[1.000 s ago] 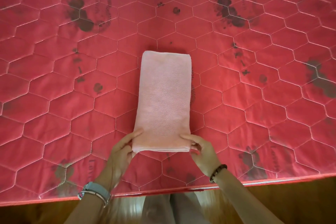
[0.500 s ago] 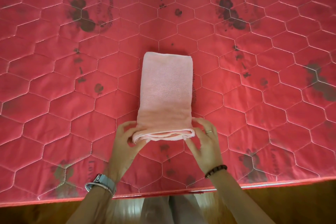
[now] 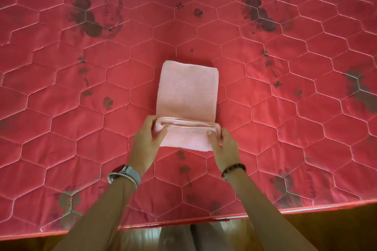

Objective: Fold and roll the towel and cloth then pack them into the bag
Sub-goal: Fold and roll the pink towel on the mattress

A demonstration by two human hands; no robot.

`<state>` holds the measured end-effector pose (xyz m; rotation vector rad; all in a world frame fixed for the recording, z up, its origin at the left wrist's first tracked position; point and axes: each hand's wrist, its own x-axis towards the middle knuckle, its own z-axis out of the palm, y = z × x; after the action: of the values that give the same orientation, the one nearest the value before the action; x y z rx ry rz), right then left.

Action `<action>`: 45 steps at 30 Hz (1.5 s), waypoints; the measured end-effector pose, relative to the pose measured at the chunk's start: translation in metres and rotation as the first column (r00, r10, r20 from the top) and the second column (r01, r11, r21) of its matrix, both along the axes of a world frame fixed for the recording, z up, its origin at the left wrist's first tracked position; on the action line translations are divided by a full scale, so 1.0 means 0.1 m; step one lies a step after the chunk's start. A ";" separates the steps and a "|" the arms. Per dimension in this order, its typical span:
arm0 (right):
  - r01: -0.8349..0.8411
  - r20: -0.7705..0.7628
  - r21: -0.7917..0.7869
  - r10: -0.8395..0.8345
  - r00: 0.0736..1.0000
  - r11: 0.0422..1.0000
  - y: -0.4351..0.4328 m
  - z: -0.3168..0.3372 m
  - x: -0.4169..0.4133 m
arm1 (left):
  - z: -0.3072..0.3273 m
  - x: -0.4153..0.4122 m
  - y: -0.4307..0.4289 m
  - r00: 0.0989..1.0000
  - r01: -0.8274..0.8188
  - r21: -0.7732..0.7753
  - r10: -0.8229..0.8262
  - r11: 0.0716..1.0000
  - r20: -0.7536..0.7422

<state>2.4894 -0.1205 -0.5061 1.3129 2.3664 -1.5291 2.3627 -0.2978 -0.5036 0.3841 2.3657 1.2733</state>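
head camera, single view. it is sitting above the near edge of the red quilted mattress (image 3: 81, 128) and is looking forward and steeply down across it. the wide lens is bowing the quilt seams toward the corners. it is working at close range: left hand (image 3: 146, 142) and right hand (image 3: 226, 146) are holding the pink towel (image 3: 187, 91) around mid-frame. the bottom strip is taking in wooden floor (image 3: 326, 230) and the wearer's legs (image 3: 204, 238).
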 end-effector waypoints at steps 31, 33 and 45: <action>-0.554 -0.084 0.448 0.650 0.755 0.702 0.25 -0.18 0.11 | -0.20 -0.24 -0.40 0.536 0.564 -0.432 -0.710 0.704 -0.457; -0.579 -0.099 0.425 0.671 0.735 0.696 0.25 -0.21 0.18 | -0.22 -0.23 -0.43 0.528 0.596 -0.475 -0.762 0.647 -0.375; -0.525 -0.100 0.345 0.587 0.803 0.778 0.23 -0.23 0.10 | -0.23 -0.34 -0.25 0.647 0.546 -0.383 -0.665 0.745 -0.373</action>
<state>2.4997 -0.0972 -0.5288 0.3805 2.8385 -1.1895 2.3285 -0.3223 -0.5265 1.4423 2.3813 0.5906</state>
